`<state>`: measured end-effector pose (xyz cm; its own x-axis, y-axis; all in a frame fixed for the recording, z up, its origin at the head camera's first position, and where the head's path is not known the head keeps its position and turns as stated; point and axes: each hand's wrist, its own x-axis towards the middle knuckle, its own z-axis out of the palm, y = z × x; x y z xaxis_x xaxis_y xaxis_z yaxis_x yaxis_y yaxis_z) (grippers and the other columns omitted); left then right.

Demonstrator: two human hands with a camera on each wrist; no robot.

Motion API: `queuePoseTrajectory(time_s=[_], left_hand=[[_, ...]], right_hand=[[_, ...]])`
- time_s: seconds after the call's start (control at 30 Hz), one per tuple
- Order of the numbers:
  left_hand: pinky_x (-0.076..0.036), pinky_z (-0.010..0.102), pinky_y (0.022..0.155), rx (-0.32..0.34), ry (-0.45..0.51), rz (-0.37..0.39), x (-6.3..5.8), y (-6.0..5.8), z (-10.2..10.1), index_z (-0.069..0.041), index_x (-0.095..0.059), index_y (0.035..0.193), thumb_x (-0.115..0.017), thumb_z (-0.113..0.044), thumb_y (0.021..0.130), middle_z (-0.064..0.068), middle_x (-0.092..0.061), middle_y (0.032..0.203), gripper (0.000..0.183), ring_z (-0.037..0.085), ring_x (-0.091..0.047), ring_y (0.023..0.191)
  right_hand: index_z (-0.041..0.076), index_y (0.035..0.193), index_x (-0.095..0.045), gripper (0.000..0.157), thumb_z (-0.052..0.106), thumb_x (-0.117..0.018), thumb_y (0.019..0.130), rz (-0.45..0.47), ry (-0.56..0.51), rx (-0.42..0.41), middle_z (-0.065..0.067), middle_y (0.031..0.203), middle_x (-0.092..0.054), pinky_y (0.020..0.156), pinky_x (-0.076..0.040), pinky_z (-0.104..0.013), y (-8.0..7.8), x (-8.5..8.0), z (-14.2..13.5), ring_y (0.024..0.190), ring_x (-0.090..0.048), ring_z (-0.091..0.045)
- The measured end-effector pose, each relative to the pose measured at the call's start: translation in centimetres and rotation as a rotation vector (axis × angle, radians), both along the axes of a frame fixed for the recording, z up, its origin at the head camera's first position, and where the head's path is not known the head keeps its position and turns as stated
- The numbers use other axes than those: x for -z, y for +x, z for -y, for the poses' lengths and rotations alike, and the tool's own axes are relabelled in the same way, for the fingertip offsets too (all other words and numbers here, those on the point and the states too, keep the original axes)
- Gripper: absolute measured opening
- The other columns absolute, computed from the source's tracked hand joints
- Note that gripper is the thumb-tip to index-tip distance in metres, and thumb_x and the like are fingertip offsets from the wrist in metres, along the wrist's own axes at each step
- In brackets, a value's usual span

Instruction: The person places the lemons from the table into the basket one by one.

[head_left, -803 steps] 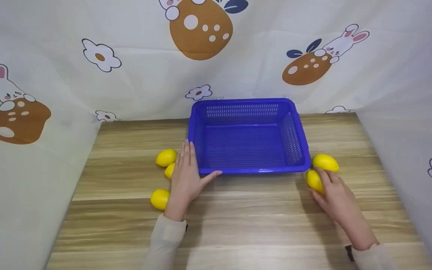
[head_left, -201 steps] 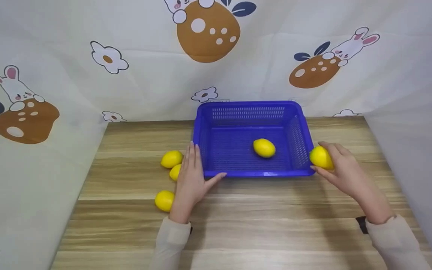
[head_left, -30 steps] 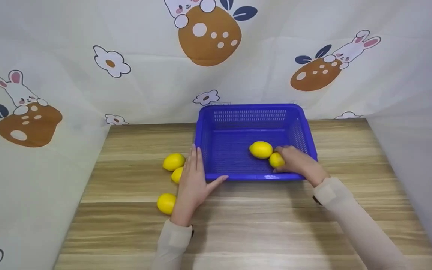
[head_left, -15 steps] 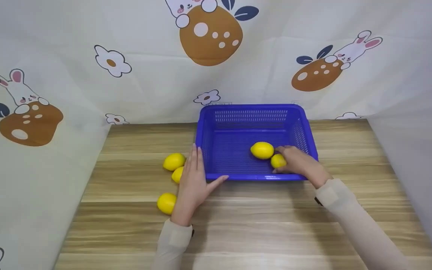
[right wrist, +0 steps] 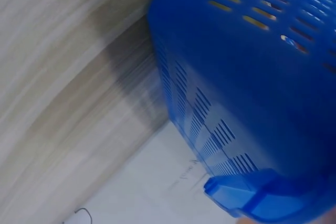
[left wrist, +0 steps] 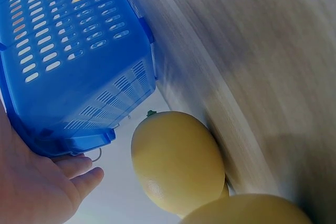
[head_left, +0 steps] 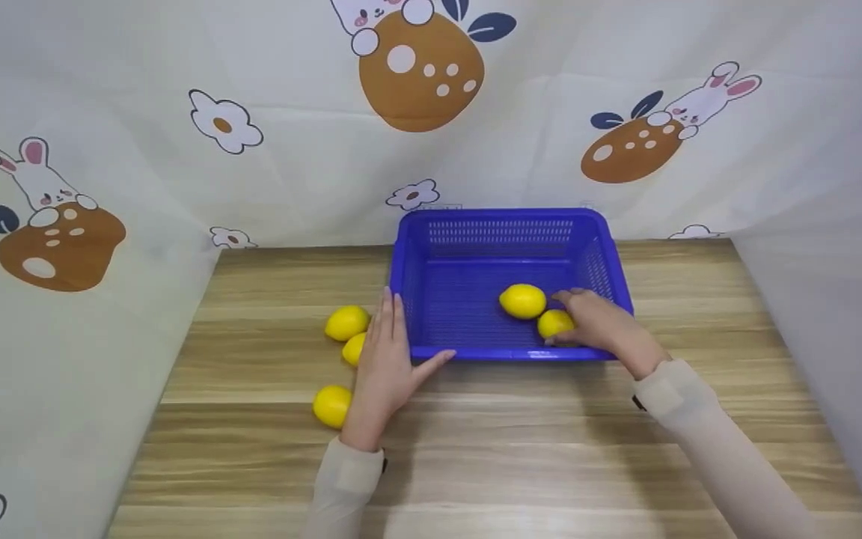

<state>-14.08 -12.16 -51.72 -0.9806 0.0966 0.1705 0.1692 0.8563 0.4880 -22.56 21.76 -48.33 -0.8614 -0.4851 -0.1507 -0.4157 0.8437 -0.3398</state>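
A blue plastic basket (head_left: 476, 352) stands at the back of the wooden table. My left hand (head_left: 386, 367) lies flat along its left side, fingers straight, with the thumb spread over the front rim. The left wrist view shows the left palm (left wrist: 37, 187) against the basket's corner. Inside the basket, my right hand (head_left: 592, 322) curves its fingers and thumb around a yellow lemon (head_left: 554, 324) on the basket floor near the front right. Another lemon (head_left: 523, 301) rests just left of it. In the right wrist view the basket wall (right wrist: 236, 103) hides nearly all of the right hand.
Left of my left hand are a rear lemon (head_left: 346, 323), a second lemon (head_left: 354, 349) partly covered by the hand, and a nearer lemon (head_left: 332, 406) beside the wrist. A printed cloth (head_left: 289, 172) with rabbits and flowers encloses the table (head_left: 476, 449) behind and at both sides.
Since the oldest frame, both lemons from the right have come into the basket, the second in my right hand. Over the last second the right hand has barely shifted; the left stays put.
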Motion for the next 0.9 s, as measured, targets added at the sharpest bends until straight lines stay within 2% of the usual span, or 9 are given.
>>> queuePoseTrajectory(time_s=[0.33, 0.57, 0.9], left_hand=[[-0.022, 0.054, 0.131, 0.002, 0.002, -0.009, 0.0, 0.0, 0.0, 0.009, -0.018, 0.164, -0.065, -0.073, 0.092, 0.026, -0.009, 0.175, 0.119, 0.041, -0.020, 0.161], [-0.021, 0.053, 0.131, 0.002, 0.000, -0.008, -0.1, 0.1, 0.0, 0.009, -0.018, 0.164, -0.067, -0.072, 0.092, 0.026, -0.009, 0.175, 0.119, 0.040, -0.019, 0.161], [-0.020, 0.052, 0.131, -0.002, -0.014, 0.013, 0.0, 0.0, 0.0, 0.008, -0.016, 0.165, -0.063, -0.075, 0.092, 0.024, -0.005, 0.176, 0.120, 0.040, -0.017, 0.162]], right_hand=[[-0.014, 0.137, -0.060, 0.069, 0.031, -0.085, 0.091, -0.074, -0.001, -0.005, -0.036, 0.133, -0.064, 0.107, -0.051, -0.062, 1.1, -1.1, -0.8, 0.124, -0.062, -0.051], [-0.013, 0.134, -0.062, 0.062, 0.026, -0.084, 0.092, -0.149, -0.058, -0.015, -0.034, 0.129, -0.066, 0.105, -0.052, -0.062, 1.8, -1.5, -1.4, 0.121, -0.063, -0.050], [-0.010, 0.142, -0.057, 0.070, 0.037, -0.079, 0.096, -0.212, -0.123, 0.035, -0.037, 0.139, -0.059, 0.111, -0.046, -0.066, 3.5, -1.5, -2.2, 0.131, -0.056, -0.055]])
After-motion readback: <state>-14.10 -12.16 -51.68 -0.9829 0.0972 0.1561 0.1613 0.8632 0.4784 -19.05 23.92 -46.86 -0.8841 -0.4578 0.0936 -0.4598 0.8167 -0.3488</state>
